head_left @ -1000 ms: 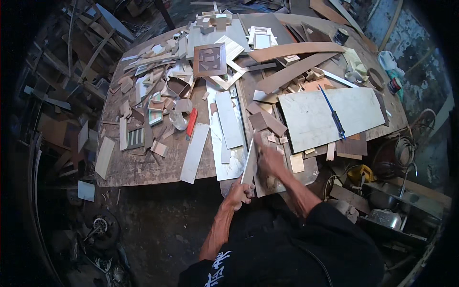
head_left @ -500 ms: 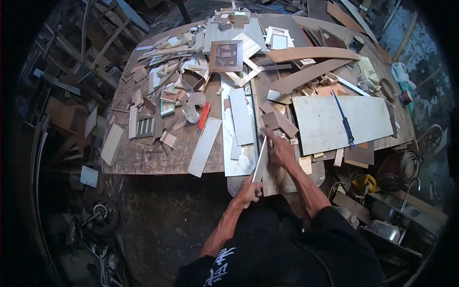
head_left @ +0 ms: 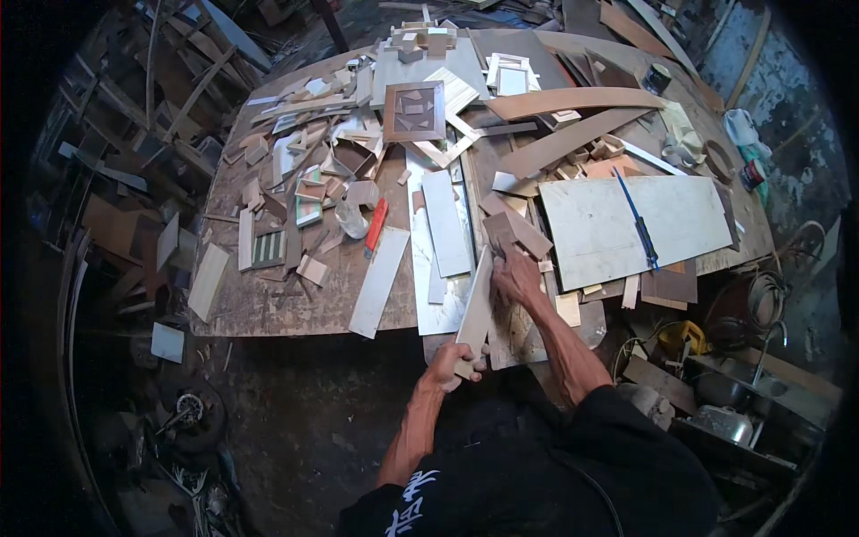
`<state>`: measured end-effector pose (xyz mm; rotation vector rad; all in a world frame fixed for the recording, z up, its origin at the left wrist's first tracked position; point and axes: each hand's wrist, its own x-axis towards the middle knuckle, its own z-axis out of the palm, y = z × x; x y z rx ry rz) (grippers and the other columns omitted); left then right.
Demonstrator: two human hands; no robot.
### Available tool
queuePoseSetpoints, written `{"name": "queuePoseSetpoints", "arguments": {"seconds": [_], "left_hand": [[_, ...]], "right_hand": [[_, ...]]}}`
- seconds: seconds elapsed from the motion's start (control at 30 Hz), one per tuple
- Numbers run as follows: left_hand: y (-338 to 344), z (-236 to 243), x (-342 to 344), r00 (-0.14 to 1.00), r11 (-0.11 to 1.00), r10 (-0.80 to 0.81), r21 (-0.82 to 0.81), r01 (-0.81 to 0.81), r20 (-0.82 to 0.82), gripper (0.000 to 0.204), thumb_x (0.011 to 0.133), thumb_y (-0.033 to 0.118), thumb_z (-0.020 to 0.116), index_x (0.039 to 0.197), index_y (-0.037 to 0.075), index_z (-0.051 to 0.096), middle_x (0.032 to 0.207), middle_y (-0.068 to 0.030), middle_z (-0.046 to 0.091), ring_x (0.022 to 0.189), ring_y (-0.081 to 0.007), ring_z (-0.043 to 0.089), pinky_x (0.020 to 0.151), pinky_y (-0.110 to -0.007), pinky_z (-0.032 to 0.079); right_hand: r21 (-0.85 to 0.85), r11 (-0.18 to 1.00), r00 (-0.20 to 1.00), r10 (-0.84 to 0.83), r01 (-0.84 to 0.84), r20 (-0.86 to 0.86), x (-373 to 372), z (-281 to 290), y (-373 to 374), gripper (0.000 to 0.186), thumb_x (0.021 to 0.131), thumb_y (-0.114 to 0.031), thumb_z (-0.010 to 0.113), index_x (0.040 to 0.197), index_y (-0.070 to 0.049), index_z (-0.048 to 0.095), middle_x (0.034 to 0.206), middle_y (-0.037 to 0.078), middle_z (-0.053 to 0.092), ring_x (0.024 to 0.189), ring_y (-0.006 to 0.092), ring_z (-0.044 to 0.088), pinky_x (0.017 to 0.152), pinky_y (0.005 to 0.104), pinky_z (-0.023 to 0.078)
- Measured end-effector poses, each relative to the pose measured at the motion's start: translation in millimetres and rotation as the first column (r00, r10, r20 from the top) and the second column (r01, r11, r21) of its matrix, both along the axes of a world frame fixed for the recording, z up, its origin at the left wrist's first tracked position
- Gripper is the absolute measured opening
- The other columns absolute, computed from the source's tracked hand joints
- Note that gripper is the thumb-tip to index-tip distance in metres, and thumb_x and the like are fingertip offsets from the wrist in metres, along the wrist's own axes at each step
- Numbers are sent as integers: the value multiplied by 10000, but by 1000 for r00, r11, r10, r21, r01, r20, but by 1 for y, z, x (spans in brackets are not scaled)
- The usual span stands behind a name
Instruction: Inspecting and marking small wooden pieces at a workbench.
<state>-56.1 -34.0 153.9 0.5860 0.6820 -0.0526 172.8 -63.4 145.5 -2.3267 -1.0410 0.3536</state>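
Note:
My left hand [head_left: 456, 365] is closed around the near end of a thin, pale, narrow board [head_left: 476, 309]. The board slants up and away over the table's front edge, its broad face now partly turned toward me. My right hand [head_left: 517, 276] is beside the board's far end, fingers bent around the near end of a dark brown wooden block [head_left: 501, 233]. Part of that grip is hidden by the hand itself. Just right of the block lies a lighter brown wooden piece [head_left: 530, 234]. Left of the board, a white strip [head_left: 446, 224] lies on a paint-marked white panel [head_left: 429, 315].
The wooden worktable [head_left: 268, 313] carries many offcuts, a red tool [head_left: 376, 228] and a pale strip [head_left: 380, 282] overhanging the front edge. On the right, a blue-black tool [head_left: 644, 237] rests on a large white board [head_left: 591, 224]. Curved brown boards [head_left: 573, 103] lie behind.
The pale board has turned from nearly edge-on to show more of its face. My left hand has shifted slightly left and nearer. My right hand stays near the board's far end.

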Motion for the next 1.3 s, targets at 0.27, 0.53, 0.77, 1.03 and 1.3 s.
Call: {"name": "queuePoseSetpoints", "arguments": {"seconds": [0.27,0.53,0.77,1.03,1.3], "left_hand": [[0,-10,-1,998,996,-24,-83,29,60,510,713,49,447,1222,32,468,999,-116,574,747,-230,496,582,-356,449],[5,-13,-3,997,985,-4,-172,17,78,481,726,42,444,1203,-22,456,1018,-135,561,746,-240,532,580,-362,471],[0,-12,1,996,983,-2,-180,18,89,461,737,44,444,1192,-20,474,1008,-133,559,754,-249,536,586,-358,472],[-5,-24,-3,993,985,38,-170,-19,108,468,721,29,440,1186,-2,478,999,-143,563,740,-247,536,573,-358,464],[-3,-18,-8,997,989,34,-146,-23,74,492,714,23,434,1205,-3,457,990,-140,553,741,-256,524,572,-368,460]], "right_hand": [[53,998,997,36,-32,-67,-27,-1,-4,460,954,-360,416,1403,-265,405,902,263,656,825,440,639,736,531,483],[5,996,994,84,-84,-70,-22,1,4,418,966,-356,432,1383,-324,441,880,256,658,776,459,635,692,522,497],[4,998,996,61,-61,-63,-4,-10,13,394,969,-361,398,1316,-215,514,840,243,663,814,447,640,722,539,486],[-217,975,990,-75,48,-119,-4,-28,0,424,916,-290,422,1228,-42,569,881,319,641,823,455,645,754,539,496],[-71,995,983,-75,64,-170,-16,-13,-6,328,894,-245,437,1059,-5,589,847,284,648,842,440,641,747,536,493]]}}
